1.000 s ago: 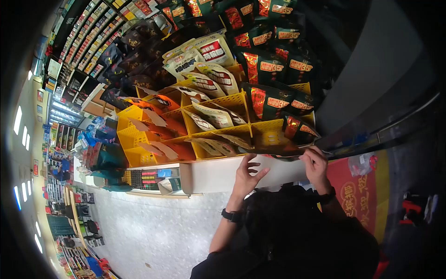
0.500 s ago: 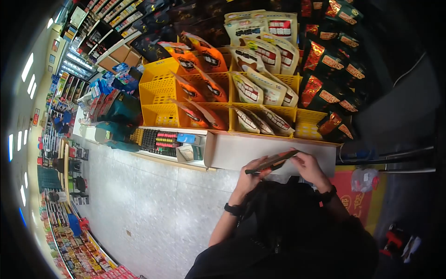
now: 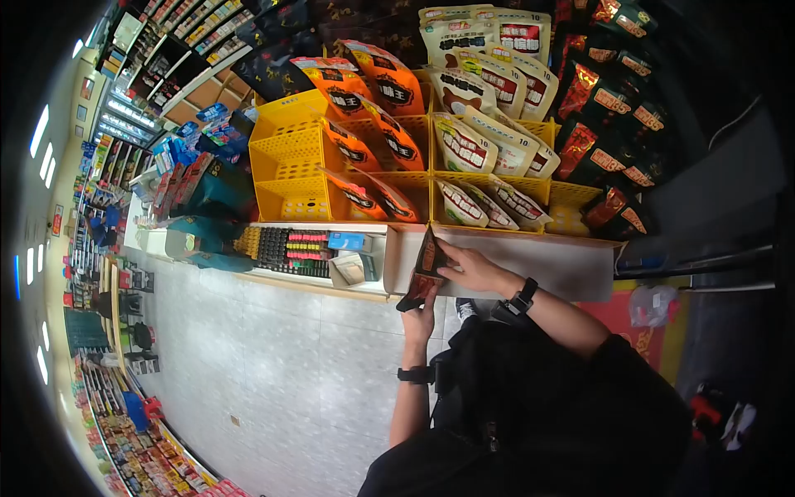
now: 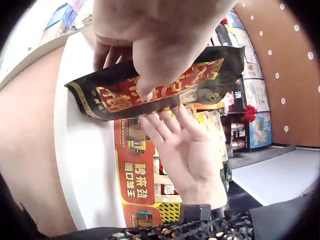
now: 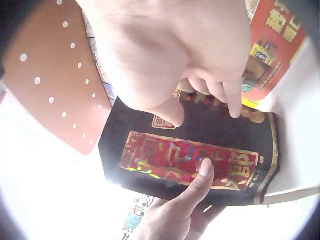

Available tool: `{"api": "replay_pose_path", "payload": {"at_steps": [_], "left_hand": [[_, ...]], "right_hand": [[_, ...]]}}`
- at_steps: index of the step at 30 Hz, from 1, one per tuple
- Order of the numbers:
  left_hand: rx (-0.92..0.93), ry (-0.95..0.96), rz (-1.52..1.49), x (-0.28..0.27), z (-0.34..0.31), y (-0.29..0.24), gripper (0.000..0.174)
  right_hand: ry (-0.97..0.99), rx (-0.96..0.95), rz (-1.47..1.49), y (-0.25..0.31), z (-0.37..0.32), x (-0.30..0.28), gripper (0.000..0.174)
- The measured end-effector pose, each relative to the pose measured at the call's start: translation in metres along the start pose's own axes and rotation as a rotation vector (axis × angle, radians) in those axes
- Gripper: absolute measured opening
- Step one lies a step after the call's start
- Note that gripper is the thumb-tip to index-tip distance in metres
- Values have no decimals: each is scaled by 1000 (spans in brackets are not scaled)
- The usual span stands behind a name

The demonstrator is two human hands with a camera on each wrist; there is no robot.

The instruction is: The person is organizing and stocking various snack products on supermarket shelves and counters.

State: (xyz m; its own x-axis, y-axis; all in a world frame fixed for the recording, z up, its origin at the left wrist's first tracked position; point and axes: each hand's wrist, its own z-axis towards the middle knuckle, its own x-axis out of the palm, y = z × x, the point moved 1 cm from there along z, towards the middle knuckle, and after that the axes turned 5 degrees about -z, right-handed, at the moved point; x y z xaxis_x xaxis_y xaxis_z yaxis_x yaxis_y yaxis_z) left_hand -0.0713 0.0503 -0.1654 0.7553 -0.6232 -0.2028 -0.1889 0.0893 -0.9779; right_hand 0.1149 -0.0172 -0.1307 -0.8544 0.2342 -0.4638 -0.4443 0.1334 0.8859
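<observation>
A black snack pouch (image 3: pixel 429 255) with a red and gold panel is held up before the counter's white front edge. My left hand (image 3: pixel 420 321) grips its lower end in the head view. The left wrist view shows that hand's thumb lying across the red panel (image 4: pixel 117 99), other fingers partly hidden behind the pouch. My right hand (image 3: pixel 470 269) touches the pouch's side. Its fingers are nearly straight in the left wrist view, their tips at the pouch edge. In the right wrist view, its thumb and index finger lie over the dark pouch front (image 5: pixel 135 115).
Yellow divided baskets (image 3: pixel 290 178) carry orange pouches (image 3: pixel 389 79) and cream pouches (image 3: pixel 497 149). Dark green pouches (image 3: pixel 609 157) stand at the right. Below the baskets runs a white ledge (image 3: pixel 546 261), beside an open compartment with small boxes (image 3: pixel 349 242). Grey floor (image 3: pixel 290 356) lies below left.
The pouch has come away from the basket's front edge, been turned from lying across to lengthwise, and moved left. The right hand has shifted left with it; the head view has turned too.
</observation>
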Motion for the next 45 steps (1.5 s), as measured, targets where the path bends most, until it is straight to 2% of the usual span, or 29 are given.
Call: {"api": "replay_pose_path", "payload": {"at_steps": [2, 3, 5, 6, 7, 9, 10, 11, 13, 14, 15, 16, 17, 18, 20, 22, 23, 26, 28, 32, 33, 35, 37, 39, 41, 42, 43, 44, 45], "left_hand": [[-10, -104, -28, 5, 0, -10, 35], [-8, -90, -35, 8, 1, -6, 35], [-10, -100, 61, 11, 0, 4, 58], [-83, -104, 94, 14, -2, 0, 62], [-79, -84, 88, 17, -4, 7, 62], [-114, -92, 311, 21, -9, 33, 70], [-221, -95, 300, 24, -11, 36, 74], [-288, -103, 226, 27, -16, 39, 61], [-450, -121, 294, 33, -19, 71, 72], [-533, -81, 169, 30, -20, 93, 79], [-596, -48, 188, 31, -19, 113, 80], [-693, -37, 140, 36, -17, 90, 81], [-790, -24, 96, 41, -16, 67, 81], [-787, -12, 110, 44, -16, 68, 81], [-800, -107, -64, 47, -15, 72, 79], [-782, -107, -98, 50, -9, 66, 78], [-778, -115, -146, 50, -9, 64, 77], [-772, -136, -133, 53, -4, 50, 76], [-779, -140, -122, 53, -4, 46, 78], [-916, -65, 90, 64, -13, 23, 82], [-921, 83, 120, 59, -12, 41, 88], [-818, 236, 190, 66, -17, 8, 82], [-550, 278, 176, 77, -23, -2, 81], [-350, 324, 214, 93, -29, -64, 83], [1, 353, 135, 107, -33, -101, 85], [3, 348, 135, 108, -33, -101, 85], [100, 392, 115, 111, -32, -102, 76], [201, 421, 98, 108, -31, -102, 68], [202, 414, 101, 103, -31, -100, 68]], "right_hand": [[12, 2, -30, 1, 0, 0, 71], [1, 12, -36, 1, -3, -5, 71], [74, 32, 98, -1, -16, -17, 60], [38, 51, 58, 14, -28, -32, 48], [22, 63, 52, 18, -40, -45, 48], [-109, 8, -100, 19, -66, -70, 39], [-256, -9, -25, 22, -82, -83, 28], [-400, 21, -19, 20, -99, -97, 24], [-735, 30, -91, 19, -127, -132, 15], [-897, 95, -240, -1, -147, -147, 19], [-1032, 198, -278, -5, -160, -163, 26], [-1128, 236, -304, -9, -171, -180, 31], [-1140, 248, -301, -11, -177, -194, 31], [-1217, 275, -373, -8, -183, -208, 31], [-1306, 313, -436, -15, -194, -222, 31], [-1212, 372, -566, -33, -199, -231, 31], [-1218, 371, -557, -41, -202, -234, 31], [-1075, 438, -504, -52, -209, -240, 23], [-1089, 362, -400, -41, -213, -245, 14], [-1092, 208, -296, 7, -222, -242, 11], [-1087, 173, -312, 19, -225, -244, 12], [-1002, 187, -268, 49, -233, -247, 11], [-924, 186, -256, 83, -234, -249, 9], [-856, 188, -248, 98, -218, -241, 7], [-493, 55, -256, 111, -189, -227, 5], [-469, -9, -223, 108, -180, -219, 10], [-446, -67, -188, 98, -171, -208, 14], [-366, -154, -185, 92, -151, -187, 12], [-288, -234, -182, 88, -133, -166, 11]]}}
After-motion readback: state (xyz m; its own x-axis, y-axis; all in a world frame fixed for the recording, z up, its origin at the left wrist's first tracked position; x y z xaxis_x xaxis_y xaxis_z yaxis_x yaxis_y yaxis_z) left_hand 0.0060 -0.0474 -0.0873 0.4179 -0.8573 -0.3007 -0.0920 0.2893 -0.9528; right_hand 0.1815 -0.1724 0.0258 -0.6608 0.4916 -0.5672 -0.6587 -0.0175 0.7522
